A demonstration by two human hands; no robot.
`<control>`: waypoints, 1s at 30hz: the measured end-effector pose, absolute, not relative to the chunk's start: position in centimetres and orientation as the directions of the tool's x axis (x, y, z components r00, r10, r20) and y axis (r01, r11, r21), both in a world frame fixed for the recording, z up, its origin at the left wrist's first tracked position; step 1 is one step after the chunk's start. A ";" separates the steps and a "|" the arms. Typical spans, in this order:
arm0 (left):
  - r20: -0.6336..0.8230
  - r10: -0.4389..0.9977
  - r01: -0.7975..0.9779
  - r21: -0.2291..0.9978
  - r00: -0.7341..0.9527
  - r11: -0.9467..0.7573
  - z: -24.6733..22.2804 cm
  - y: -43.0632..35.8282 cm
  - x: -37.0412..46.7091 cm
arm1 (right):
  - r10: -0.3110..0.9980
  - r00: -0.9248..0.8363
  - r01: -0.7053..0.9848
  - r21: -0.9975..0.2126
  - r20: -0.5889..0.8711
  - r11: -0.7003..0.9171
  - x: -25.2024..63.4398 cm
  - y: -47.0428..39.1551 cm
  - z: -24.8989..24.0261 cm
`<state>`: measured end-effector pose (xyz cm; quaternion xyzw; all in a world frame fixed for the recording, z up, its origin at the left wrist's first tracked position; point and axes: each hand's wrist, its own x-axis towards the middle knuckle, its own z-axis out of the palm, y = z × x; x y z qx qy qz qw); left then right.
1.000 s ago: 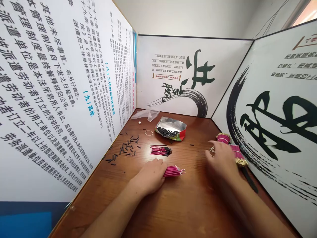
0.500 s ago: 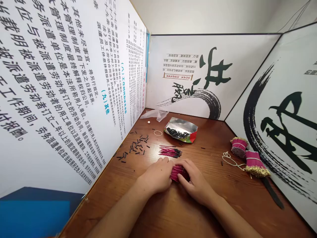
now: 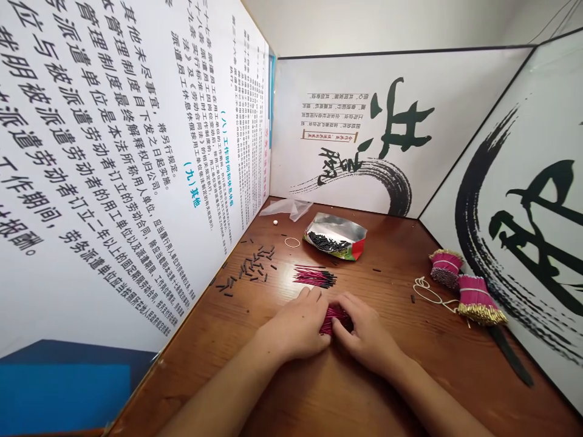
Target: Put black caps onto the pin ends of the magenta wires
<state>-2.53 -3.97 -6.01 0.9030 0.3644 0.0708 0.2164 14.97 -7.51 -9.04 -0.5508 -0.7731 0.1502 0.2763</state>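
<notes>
Between my two hands is a bunch of thin magenta wires (image 3: 334,317), low over the wooden table. My left hand (image 3: 298,325) is curled against the bunch's left end. From the right, my right hand (image 3: 367,334) closes round the other end, its thumb across the wires. Both palms hide much of the bunch. Just beyond my fingers lies a loose row of magenta wires with black ends (image 3: 314,277). Short black tubes (image 3: 252,264) are scattered to the left. More of them fill an opened foil pouch (image 3: 341,227) farther back.
Two tied magenta bundles (image 3: 476,294) with metal ends sit at the right, beside a pale cord (image 3: 426,291) and a dark strip (image 3: 512,358). A rubber band (image 3: 292,242) and a clear plastic bag (image 3: 286,208) lie at the back. Printed panels (image 3: 346,79) wall the table in.
My hands have drawn closer together, so less of the wire bunch shows between them. The whole view has shifted slightly; the other things keep their places on the table.
</notes>
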 end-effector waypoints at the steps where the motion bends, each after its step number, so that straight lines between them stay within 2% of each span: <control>1: -0.025 0.680 0.618 0.443 0.733 -0.650 -6.0 -4.0 -2.5 | 0.941 -0.238 0.774 -0.538 0.241 0.333 15.0 -7.5 -9.0; 5: -0.046 0.658 0.607 0.439 0.752 -0.663 -5.4 -4.1 -2.7 | 0.958 -0.228 0.798 -0.531 0.175 0.287 15.1 -7.5 -8.9; 12: -0.158 0.679 0.664 0.448 0.717 -0.598 -4.1 -3.8 -3.5 | 0.965 -0.205 0.798 -0.542 0.165 0.262 15.1 -7.4 -9.1; 19: -0.046 0.675 0.638 0.380 0.737 -0.670 -5.1 -2.9 -3.1 | 0.961 -0.209 0.794 -0.543 0.179 0.274 15.1 -7.4 -9.1; 30: 0.088 0.648 0.571 0.394 0.756 -0.720 -5.3 -2.6 -2.7 | 0.922 -0.234 0.688 -0.618 0.308 0.381 15.5 -7.4 -9.3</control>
